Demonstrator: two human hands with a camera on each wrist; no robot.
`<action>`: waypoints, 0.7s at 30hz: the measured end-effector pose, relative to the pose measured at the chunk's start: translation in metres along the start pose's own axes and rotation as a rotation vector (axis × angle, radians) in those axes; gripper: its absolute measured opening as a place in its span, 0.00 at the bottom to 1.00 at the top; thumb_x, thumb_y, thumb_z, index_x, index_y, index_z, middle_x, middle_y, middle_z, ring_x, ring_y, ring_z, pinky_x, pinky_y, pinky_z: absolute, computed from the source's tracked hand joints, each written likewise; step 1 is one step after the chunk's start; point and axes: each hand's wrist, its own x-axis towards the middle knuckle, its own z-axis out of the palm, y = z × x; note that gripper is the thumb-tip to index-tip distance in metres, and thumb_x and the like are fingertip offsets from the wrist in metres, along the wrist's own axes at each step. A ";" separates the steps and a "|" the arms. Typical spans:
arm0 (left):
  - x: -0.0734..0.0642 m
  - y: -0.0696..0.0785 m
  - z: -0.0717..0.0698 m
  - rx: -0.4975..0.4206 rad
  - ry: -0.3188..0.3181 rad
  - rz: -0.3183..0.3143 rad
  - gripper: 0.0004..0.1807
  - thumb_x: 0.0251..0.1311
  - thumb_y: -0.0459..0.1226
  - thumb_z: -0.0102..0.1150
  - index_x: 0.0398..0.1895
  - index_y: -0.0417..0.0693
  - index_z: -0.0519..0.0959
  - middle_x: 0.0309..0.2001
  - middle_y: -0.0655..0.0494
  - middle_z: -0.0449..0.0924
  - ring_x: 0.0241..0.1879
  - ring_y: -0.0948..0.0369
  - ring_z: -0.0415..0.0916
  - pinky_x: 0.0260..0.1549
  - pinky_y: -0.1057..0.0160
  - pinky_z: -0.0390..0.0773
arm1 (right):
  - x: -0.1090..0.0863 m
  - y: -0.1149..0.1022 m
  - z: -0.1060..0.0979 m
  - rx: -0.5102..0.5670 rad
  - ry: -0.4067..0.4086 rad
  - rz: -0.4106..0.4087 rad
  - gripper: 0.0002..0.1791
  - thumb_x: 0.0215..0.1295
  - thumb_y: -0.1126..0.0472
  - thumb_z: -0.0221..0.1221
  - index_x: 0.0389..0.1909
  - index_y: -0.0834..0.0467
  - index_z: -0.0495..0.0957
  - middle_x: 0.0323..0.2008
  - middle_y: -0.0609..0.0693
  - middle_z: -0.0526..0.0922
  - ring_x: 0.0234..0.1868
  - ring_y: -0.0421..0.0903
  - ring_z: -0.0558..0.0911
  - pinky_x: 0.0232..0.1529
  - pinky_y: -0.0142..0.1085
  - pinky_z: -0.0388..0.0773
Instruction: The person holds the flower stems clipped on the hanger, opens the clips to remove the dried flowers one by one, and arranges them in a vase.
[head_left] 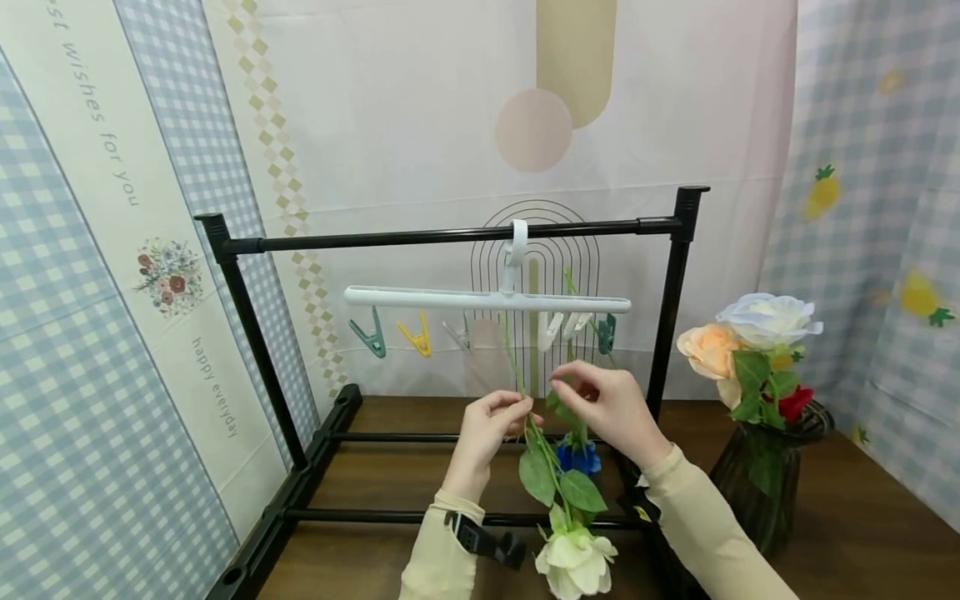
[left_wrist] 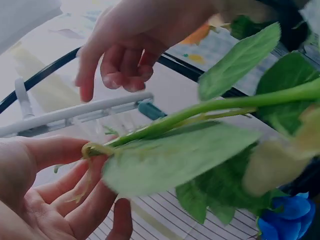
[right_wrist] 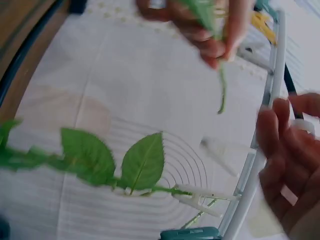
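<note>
My left hand [head_left: 487, 425] pinches the green stem [left_wrist: 200, 110] of a white rose [head_left: 576, 562], which hangs bloom down. A pale, twisted strand [left_wrist: 89, 150] sits at the stem by my thumb. Just right of it, my right hand [head_left: 611, 408] is raised with loosely bent fingers and nothing between them, as the right wrist view shows. Behind the hands, a blue flower [head_left: 577, 457] hangs head down, its leafy stem held in a white clip [right_wrist: 205, 195]. Another white clip [right_wrist: 222, 150] beside it grips no stem. Both clips hang below a white hanger [head_left: 450, 297].
The hanger hooks over a black rack's top bar [head_left: 375, 240]. To the left hang a green clip [head_left: 369, 335], a yellow clip [head_left: 416, 335] and a greyish clip [head_left: 457, 333]; a dark green clip [head_left: 606, 333] is at right. A dark glass vase [head_left: 757, 492] with several flowers stands right.
</note>
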 end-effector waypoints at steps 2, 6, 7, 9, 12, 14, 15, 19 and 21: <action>-0.003 0.002 -0.003 0.011 -0.018 -0.010 0.17 0.49 0.45 0.63 0.38 0.42 0.79 0.22 0.62 0.83 0.24 0.66 0.79 0.34 0.62 0.76 | -0.006 0.001 -0.001 -0.075 -0.012 -0.227 0.06 0.55 0.61 0.61 0.34 0.52 0.79 0.27 0.42 0.80 0.24 0.33 0.74 0.25 0.28 0.71; -0.007 0.005 -0.005 0.049 -0.057 -0.007 0.16 0.48 0.44 0.64 0.36 0.42 0.80 0.23 0.62 0.82 0.24 0.64 0.80 0.36 0.57 0.78 | -0.012 0.002 -0.002 -0.175 -0.022 -0.586 0.07 0.51 0.65 0.62 0.32 0.53 0.79 0.35 0.44 0.80 0.35 0.38 0.76 0.38 0.31 0.70; -0.009 0.006 -0.005 0.056 -0.070 -0.007 0.16 0.48 0.44 0.64 0.35 0.41 0.80 0.23 0.61 0.82 0.25 0.63 0.80 0.37 0.56 0.78 | -0.013 0.001 -0.002 -0.184 -0.017 -0.641 0.07 0.52 0.64 0.61 0.33 0.53 0.79 0.36 0.45 0.80 0.36 0.39 0.76 0.39 0.32 0.69; -0.011 0.009 -0.004 0.067 -0.110 -0.007 0.16 0.49 0.44 0.63 0.35 0.40 0.81 0.24 0.60 0.82 0.25 0.63 0.81 0.37 0.57 0.78 | -0.016 0.000 -0.002 -0.198 -0.009 -0.717 0.06 0.57 0.63 0.57 0.35 0.54 0.80 0.38 0.46 0.80 0.38 0.40 0.77 0.41 0.32 0.69; -0.015 0.013 -0.001 0.073 -0.164 -0.009 0.16 0.51 0.43 0.61 0.35 0.38 0.80 0.25 0.59 0.82 0.26 0.64 0.81 0.37 0.59 0.79 | -0.019 -0.001 -0.001 -0.227 -0.001 -0.784 0.10 0.64 0.61 0.50 0.40 0.55 0.80 0.40 0.47 0.80 0.40 0.42 0.78 0.42 0.33 0.70; -0.016 0.014 0.000 0.081 -0.194 -0.004 0.16 0.53 0.42 0.59 0.36 0.36 0.80 0.26 0.58 0.82 0.25 0.65 0.80 0.37 0.60 0.79 | -0.022 -0.001 -0.001 -0.262 -0.004 -0.813 0.13 0.66 0.60 0.47 0.42 0.55 0.80 0.41 0.47 0.81 0.41 0.41 0.78 0.43 0.34 0.71; -0.017 0.014 0.000 0.088 -0.204 -0.002 0.16 0.54 0.42 0.58 0.36 0.35 0.80 0.27 0.57 0.83 0.25 0.66 0.80 0.36 0.60 0.79 | -0.023 -0.001 0.000 -0.277 -0.009 -0.826 0.13 0.67 0.61 0.47 0.42 0.55 0.80 0.42 0.47 0.81 0.41 0.41 0.78 0.43 0.34 0.71; -0.018 0.010 0.000 0.153 -0.238 0.005 0.17 0.56 0.42 0.56 0.36 0.34 0.80 0.29 0.55 0.83 0.26 0.67 0.79 0.35 0.61 0.79 | -0.030 -0.001 0.000 -0.327 -0.047 -0.862 0.14 0.68 0.61 0.45 0.45 0.55 0.79 0.43 0.46 0.81 0.44 0.40 0.78 0.44 0.33 0.71; -0.020 0.010 0.001 0.186 -0.250 0.010 0.17 0.56 0.42 0.56 0.36 0.34 0.81 0.31 0.54 0.83 0.27 0.67 0.78 0.35 0.63 0.78 | -0.034 0.000 0.001 -0.348 -0.061 -0.879 0.16 0.68 0.62 0.43 0.45 0.55 0.79 0.44 0.46 0.81 0.45 0.40 0.78 0.45 0.34 0.71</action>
